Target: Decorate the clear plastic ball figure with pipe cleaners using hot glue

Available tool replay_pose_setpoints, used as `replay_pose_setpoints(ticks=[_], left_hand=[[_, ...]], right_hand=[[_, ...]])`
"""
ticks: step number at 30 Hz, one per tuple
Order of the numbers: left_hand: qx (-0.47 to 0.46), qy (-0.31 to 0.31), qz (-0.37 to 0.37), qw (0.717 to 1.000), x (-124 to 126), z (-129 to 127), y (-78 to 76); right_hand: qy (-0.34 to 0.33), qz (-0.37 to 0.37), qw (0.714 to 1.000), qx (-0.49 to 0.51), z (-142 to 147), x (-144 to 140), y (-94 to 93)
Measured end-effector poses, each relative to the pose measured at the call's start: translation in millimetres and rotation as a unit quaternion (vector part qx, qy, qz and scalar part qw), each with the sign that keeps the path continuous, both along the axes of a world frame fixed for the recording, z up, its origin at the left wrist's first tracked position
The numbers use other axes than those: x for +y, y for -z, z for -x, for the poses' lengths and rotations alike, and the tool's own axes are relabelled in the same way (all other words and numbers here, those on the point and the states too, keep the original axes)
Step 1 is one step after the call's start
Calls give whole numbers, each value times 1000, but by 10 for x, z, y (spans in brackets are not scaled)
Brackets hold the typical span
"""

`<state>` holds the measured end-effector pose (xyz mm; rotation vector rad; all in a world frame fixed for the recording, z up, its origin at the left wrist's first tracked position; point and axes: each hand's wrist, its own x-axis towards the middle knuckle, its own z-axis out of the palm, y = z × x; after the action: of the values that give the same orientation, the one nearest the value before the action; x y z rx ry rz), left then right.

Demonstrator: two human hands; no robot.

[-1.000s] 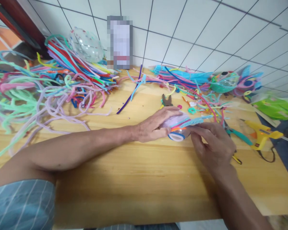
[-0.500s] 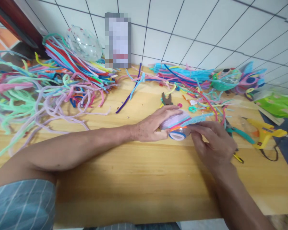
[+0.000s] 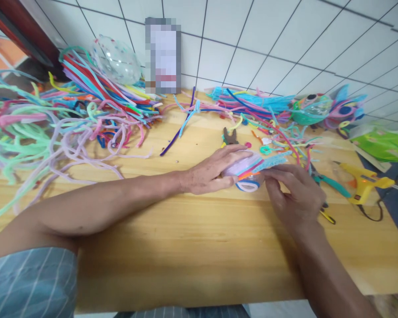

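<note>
My left hand (image 3: 215,170) is wrapped over a small pipe-cleaner craft piece (image 3: 247,170) with lilac, blue, pink and orange strands and a blue-and-white loop at its bottom. It rests on the wooden table (image 3: 185,247). My right hand (image 3: 293,194) pinches the right side of the same piece, fingertips at the orange and blue strands. A light blue fuzzy strand (image 3: 272,161) sticks out to the right above my right fingers.
Heaps of coloured pipe cleaners (image 3: 63,115) cover the left and back. Small pliers (image 3: 230,137) lie behind my hands. Teal-handled cutters (image 3: 331,186) and a yellow glue gun (image 3: 365,183) lie at right. A clear ball (image 3: 117,59) and finished craft pieces (image 3: 325,110) stand by the tiled wall.
Both hands with the craft piece have shifted very slightly up and away from me. The right fingers have moved a little along the strands; the grip is unchanged.
</note>
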<state>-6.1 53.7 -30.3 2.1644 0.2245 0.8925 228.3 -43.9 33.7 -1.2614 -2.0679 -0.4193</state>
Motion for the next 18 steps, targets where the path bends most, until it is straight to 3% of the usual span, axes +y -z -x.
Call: replay_pose_setpoints(ticks=[13,18], left_hand=[[7,1,-7,1000,16,-4,15],[-36,-1,-8,999,5,-36,8]], right_hand=[[-14,-2,1000,11,-14,11,17],[-23,-14,1000,10,19,8,15]])
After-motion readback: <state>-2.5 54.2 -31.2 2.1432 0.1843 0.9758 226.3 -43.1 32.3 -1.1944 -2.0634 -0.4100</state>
